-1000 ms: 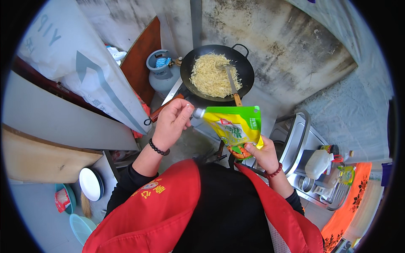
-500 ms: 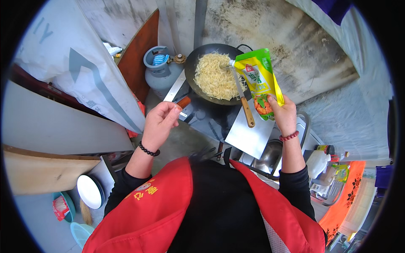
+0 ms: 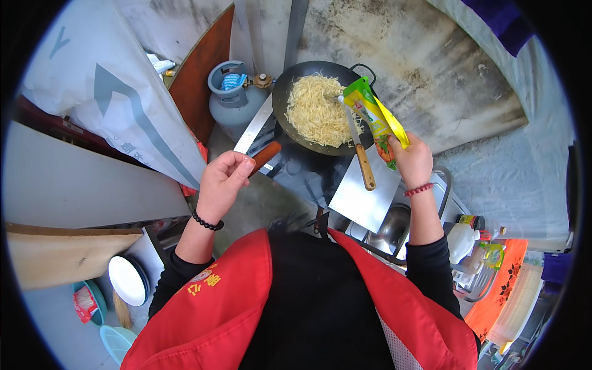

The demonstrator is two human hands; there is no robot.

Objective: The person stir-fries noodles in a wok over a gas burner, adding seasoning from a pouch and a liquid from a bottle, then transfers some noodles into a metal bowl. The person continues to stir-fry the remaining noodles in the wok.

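A dark wok (image 3: pixel 280 92) on the stove holds a heap of pale thin strips (image 3: pixel 314 111), like shredded potato or noodles. My left hand (image 3: pixel 222 185) is closed around the end of the wok's reddish-brown handle (image 3: pixel 266 155). Gripped in my right hand (image 3: pixel 413 161) is a green and yellow spouted pouch (image 3: pixel 376 126), tilted with its white spout over the strips. Whether anything flows from it is too small to tell. A spatula (image 3: pixel 364 166) leans on the near right rim, its wooden handle outward and its head hidden among the strips.
A grey gas cylinder (image 3: pixel 234 111) stands left of the stove, beside a brown board (image 3: pixel 200 68). A metal sheet (image 3: pixel 364 188) lies right of the stove, near a steel bowl (image 3: pixel 391 225). Bottles (image 3: pixel 472 222) stand at right; stacked plates (image 3: pixel 128 280) are at lower left.
The pouch has turned to show its narrow side, its lower end shifting slightly right. My left hand has slid back along the wok handle, so more of it shows.
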